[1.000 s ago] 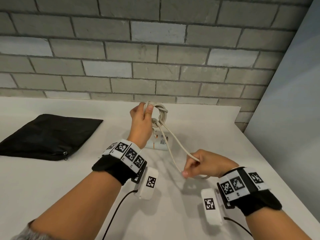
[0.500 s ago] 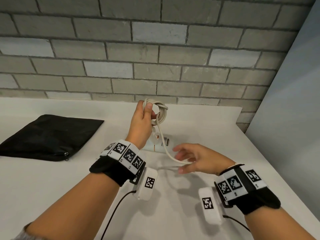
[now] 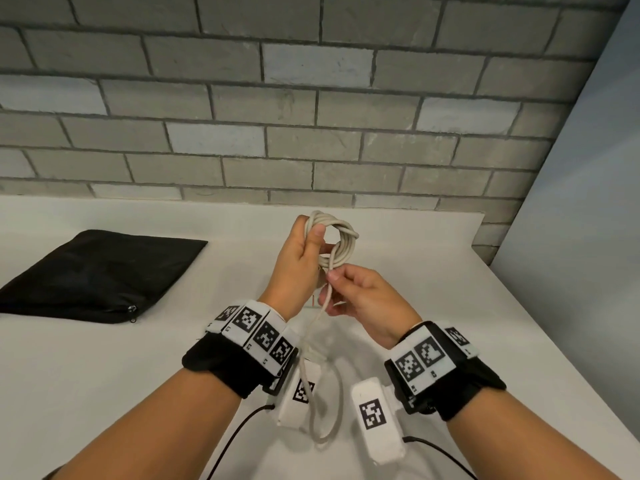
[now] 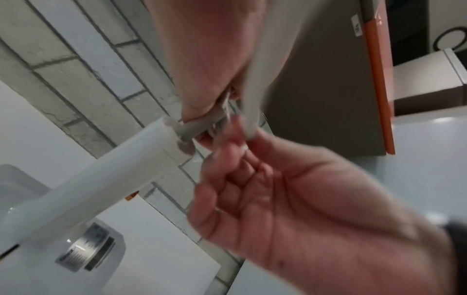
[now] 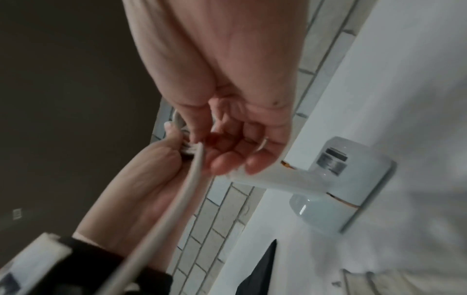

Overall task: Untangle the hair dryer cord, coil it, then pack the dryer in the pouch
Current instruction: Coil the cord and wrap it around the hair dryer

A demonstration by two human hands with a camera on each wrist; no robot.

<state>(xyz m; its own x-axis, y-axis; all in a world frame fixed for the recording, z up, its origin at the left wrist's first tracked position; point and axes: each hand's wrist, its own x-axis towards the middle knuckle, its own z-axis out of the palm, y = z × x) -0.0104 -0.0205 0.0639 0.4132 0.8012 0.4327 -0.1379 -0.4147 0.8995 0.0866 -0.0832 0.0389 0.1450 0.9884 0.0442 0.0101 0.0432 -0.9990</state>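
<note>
Right now cord (image 3: 337, 244) coil is held up over table (image 3: 104, 375) centre, left hand (image 3: 298, 261) gripping it; right hand (image 3: 360, 299) pinches loose strand just below. Dryer (image 5: 338, 179) lies underneath on table. Pouch (image 3: 93, 275) at 9 o'clock, apart.

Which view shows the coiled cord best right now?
Head view: the cord coil shows whole in the left hand. The right wrist view catches only loops behind fingers; the left wrist view shows a blurred strand.

A white table (image 3: 104, 375) meets a grey brick wall (image 3: 242, 133).
</note>
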